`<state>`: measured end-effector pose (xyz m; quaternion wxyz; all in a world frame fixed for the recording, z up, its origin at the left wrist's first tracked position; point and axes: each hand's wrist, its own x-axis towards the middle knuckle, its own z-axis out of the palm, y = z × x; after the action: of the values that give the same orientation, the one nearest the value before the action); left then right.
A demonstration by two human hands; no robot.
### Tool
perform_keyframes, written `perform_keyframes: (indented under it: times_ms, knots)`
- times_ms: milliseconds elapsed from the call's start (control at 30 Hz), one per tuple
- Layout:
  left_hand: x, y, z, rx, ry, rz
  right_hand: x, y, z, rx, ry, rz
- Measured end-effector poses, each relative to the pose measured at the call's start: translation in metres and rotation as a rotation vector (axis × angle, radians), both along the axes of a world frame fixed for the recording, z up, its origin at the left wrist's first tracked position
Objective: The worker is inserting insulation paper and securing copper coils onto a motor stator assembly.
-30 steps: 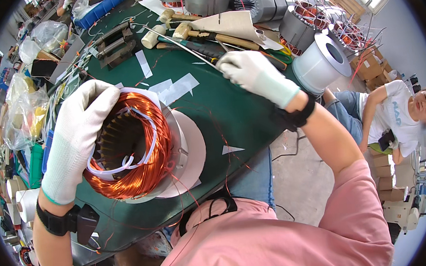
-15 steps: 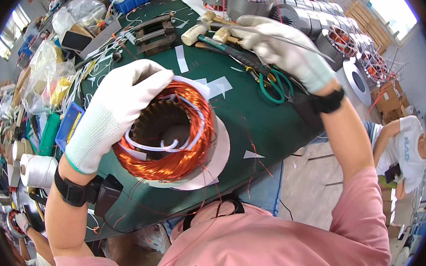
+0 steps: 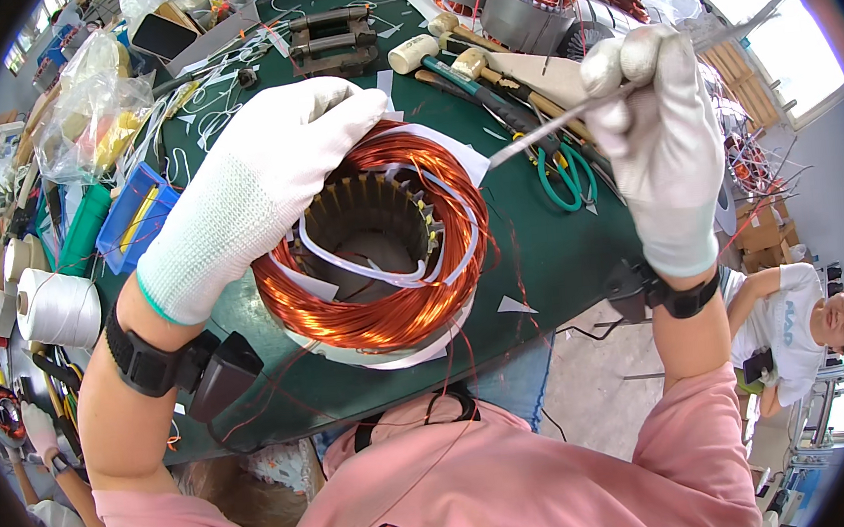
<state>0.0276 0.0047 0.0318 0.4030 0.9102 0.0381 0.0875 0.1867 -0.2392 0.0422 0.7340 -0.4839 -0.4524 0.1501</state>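
A motor stator [image 3: 377, 317] with thick copper windings stands on the green table in front of me, its slotted bore facing up. White tubing [image 3: 342, 257] loops around the inside of the windings, and white insulating paper [image 3: 453, 147] sticks out at the upper right. My left hand [image 3: 280, 161], in a white glove, is closed on the winding's upper left edge; its fingertips are partly hidden. Right of the stator, my gloved right hand [image 3: 655, 97] grips a long thin metal rod [image 3: 555, 131]. The rod's tip points at the paper, close beside the winding.
Mallets [image 3: 413, 54] and green-handled scissors [image 3: 559, 178] lie beyond the stator. A metal fixture [image 3: 333, 43], more stators [image 3: 526, 12] and a blue bin [image 3: 138, 218] stand around. A white thread spool [image 3: 59, 309] is at left. Co-workers are at both sides.
My right hand has swung right and nearer from over the tools, bringing the rod's tip toward the stator. My left hand stays on the winding; the whole view has shifted slightly.
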Motion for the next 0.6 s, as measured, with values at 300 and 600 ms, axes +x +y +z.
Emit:
perform_keyframes:
  times_ms: [300, 600]
  knots:
    - [0.002, 0.001, -0.007, 0.036, 0.005, 0.036, -0.016, 0.021, -0.021, 0.045, -0.577, -0.047]
    - [0.001, 0.000, -0.007, -0.184, 0.027, 0.034, -0.005, 0.042, -0.017, -0.285, -0.080, -0.069]
